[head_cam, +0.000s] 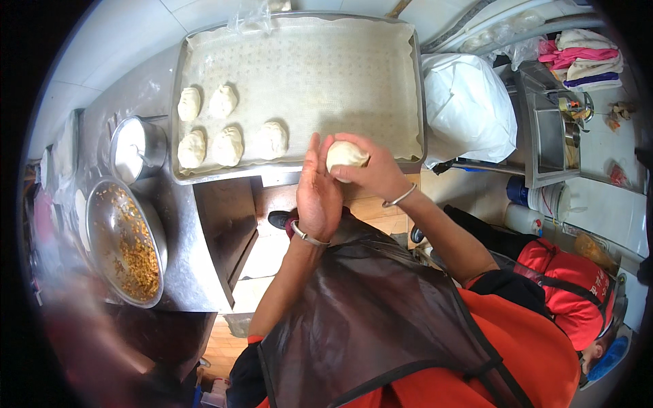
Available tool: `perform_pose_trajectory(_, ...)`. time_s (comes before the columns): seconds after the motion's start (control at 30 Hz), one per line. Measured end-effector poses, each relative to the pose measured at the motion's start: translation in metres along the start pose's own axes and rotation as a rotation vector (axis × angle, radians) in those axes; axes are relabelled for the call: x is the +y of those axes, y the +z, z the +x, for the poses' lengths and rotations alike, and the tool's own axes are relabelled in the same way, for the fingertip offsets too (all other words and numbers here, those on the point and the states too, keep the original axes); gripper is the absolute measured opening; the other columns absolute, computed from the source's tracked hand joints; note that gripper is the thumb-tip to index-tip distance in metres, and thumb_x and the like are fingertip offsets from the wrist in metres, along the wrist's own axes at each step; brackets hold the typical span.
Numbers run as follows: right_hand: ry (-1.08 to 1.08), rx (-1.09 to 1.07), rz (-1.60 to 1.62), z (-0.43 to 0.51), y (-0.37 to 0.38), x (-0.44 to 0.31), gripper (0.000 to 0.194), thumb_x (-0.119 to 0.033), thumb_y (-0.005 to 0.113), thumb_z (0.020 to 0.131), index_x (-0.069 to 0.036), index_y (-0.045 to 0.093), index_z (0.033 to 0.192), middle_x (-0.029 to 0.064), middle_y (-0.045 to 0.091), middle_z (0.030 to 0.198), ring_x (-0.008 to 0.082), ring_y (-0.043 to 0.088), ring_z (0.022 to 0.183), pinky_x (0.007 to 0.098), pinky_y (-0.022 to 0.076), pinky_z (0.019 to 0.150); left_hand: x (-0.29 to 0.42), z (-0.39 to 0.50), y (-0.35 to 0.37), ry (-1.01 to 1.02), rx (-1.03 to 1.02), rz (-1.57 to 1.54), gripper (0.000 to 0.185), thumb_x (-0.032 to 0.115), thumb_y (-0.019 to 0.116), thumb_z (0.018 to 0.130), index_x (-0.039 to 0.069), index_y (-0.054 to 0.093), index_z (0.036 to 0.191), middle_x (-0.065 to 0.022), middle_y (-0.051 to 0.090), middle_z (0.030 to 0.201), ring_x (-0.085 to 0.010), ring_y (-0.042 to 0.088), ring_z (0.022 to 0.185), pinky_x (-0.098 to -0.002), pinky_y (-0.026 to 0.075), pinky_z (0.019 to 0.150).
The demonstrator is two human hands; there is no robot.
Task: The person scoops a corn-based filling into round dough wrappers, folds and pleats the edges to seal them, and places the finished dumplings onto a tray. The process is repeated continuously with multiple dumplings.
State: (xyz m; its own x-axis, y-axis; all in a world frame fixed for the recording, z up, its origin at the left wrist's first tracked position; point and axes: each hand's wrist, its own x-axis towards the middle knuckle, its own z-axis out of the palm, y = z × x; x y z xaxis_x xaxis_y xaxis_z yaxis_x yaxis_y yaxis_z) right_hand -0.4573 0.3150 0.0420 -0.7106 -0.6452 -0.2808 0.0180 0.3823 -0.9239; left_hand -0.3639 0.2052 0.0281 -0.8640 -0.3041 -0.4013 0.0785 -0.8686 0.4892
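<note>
My right hand (pixel 380 166) curves around a pleated dough bun (pixel 346 157), fingers over its far side and thumb across the near side. Beside it, my left hand (pixel 320 196) is held with its palm showing and fingers stretched out, its edge against or very close to the bun; contact cannot be made out. Both hands are at the front edge of a metal baking tray (pixel 301 172), lined with a pale perforated mat (pixel 326 71). Several similar filled buns (pixel 228 146) sit in two rows on the tray's left part.
Left of the tray, a steel pot (pixel 153 148) of white contents and a large steel bowl (pixel 155 239) of chopped filling share the metal worktable (pixel 191 255). A blurred person (pixel 97 331) is at lower left. Another person in red (pixel 576 296) is at right, below a white plastic bag (pixel 467 107).
</note>
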Motion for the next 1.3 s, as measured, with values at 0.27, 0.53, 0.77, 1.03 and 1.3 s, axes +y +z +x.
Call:
perform_pose_trajectory(0.27,-0.268,-0.013,-0.556,0.062,-0.001,0.023,0.063,-0.018,0.076,0.072,-0.003,0.055,0.13,0.0201,0.057,0.127,0.036,0.056,0.114,0.0419,0.0458,0.098,0.016,-0.024,-0.063,0.044,0.274,0.339,0.024,0.011,0.059,0.097,0.005,0.065,0.12,-0.0052,0.07,0.108,-0.0126,0.064,0.1,-0.0271,0.048,0.087)
perform_pose_trajectory(0.53,-0.369,0.007,-0.711,0.071,0.018,0.043,0.063,-0.018,0.075,0.071,-0.003,0.056,0.129,0.0196,0.055,0.13,0.0377,0.055,0.115,0.0424,0.0459,0.098,0.023,-0.037,-0.084,-0.017,0.405,0.292,0.029,0.01,0.062,0.095,0.003,0.061,0.123,-0.0079,0.067,0.113,-0.0152,0.064,0.099,-0.0271,0.05,0.081)
perform_pose_trajectory(0.77,-0.407,0.049,-0.665,0.071,0.018,0.036,0.05,-0.017,0.073,0.072,-0.002,0.062,0.118,0.0184,0.059,0.123,0.0381,0.056,0.11,0.0419,0.0465,0.095,0.032,-0.003,-0.078,-0.089,0.449,0.236,0.019,0.014,0.062,0.096,0.002,0.058,0.11,-0.0079,0.065,0.1,-0.0208,0.067,0.092,-0.0332,0.058,0.076)
perform_pose_trajectory(1.03,-0.365,-0.08,-0.783,0.078,0.03,0.029,0.053,-0.019,0.075,0.072,-0.003,0.061,0.121,0.0201,0.055,0.13,0.037,0.055,0.115,0.0408,0.0456,0.099,0.027,0.006,-0.088,-0.07,0.462,0.175,0.01,0.006,0.059,0.096,-0.001,0.06,0.103,-0.013,0.068,0.098,-0.022,0.07,0.088,-0.0278,0.059,0.073)
perform_pose_trajectory(1.3,-0.345,0.111,-0.563,0.052,-0.016,0.019,0.038,-0.019,0.073,0.078,-0.005,0.068,0.112,0.0134,0.064,0.116,0.0359,0.057,0.109,0.0386,0.0471,0.094,0.029,0.005,-0.09,-0.091,0.432,0.208,0.009,0.002,0.058,0.094,0.001,0.058,0.103,-0.0103,0.067,0.097,-0.0212,0.07,0.089,-0.0285,0.058,0.074)
